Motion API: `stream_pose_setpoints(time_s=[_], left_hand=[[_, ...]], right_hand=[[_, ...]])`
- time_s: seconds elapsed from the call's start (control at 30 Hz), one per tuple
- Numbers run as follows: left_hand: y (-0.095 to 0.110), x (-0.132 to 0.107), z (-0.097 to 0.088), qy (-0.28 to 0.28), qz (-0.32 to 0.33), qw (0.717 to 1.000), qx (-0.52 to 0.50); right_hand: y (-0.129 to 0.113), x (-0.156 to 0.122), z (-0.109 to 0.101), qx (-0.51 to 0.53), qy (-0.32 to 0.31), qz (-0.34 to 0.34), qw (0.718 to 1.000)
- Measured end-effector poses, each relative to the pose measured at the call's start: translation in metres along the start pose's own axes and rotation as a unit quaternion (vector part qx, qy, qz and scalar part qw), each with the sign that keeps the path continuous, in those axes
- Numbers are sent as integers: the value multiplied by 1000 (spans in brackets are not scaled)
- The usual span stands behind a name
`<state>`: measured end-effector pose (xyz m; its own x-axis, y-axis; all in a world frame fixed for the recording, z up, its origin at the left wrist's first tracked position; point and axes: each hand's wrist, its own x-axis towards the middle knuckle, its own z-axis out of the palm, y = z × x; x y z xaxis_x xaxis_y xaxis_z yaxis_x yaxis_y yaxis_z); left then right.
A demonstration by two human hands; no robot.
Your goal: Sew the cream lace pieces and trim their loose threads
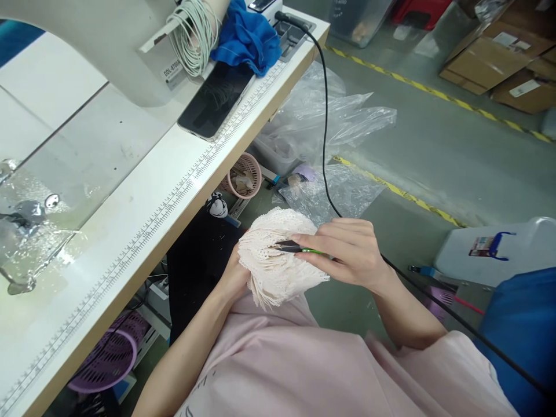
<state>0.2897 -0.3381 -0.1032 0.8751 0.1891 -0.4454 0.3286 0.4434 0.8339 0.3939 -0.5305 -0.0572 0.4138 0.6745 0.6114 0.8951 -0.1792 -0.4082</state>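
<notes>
A bunched bundle of cream lace (282, 272) with many layered, scalloped edges is held above my lap, to the right of the sewing table. My left hand (238, 272) is closed round its left underside, and most of those fingers are hidden behind the lace. In my right hand (347, 249) are small thread snips (290, 247) with dark blades and a bit of green on the handle. Their blades point left into the folds near the middle of the bundle. Whether the tips touch a thread is too small to tell.
On the ruler-edged table (143, 231) stand a sewing machine (143, 52), a phone (216, 98) and a blue cloth (249, 37). A black cable (325, 116) hangs past my right arm. Below are a pink basket (244, 175), a purple basket (104, 359) and plastic bags (334, 121).
</notes>
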Motion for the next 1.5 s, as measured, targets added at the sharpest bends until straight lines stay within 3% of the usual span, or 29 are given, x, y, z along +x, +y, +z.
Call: stream_pose_setpoints(time_s=[0.57,0.83,1.17,1.5], left_hand=[[-4,-1,-2,-3,-15,1000,1],[-4,2,-5,4,-4,1000,2],[-7,5,-13,20,29,999,-16],[-11,9,-24,25,116,991,55]], right_hand=[[0,0,2,-9,4,-1,1000],[-1,-4,-1,38,58,78,995],[-3,-8,-3,24,-2,39,999],[-6,-9,-4,27,-39,10,999]])
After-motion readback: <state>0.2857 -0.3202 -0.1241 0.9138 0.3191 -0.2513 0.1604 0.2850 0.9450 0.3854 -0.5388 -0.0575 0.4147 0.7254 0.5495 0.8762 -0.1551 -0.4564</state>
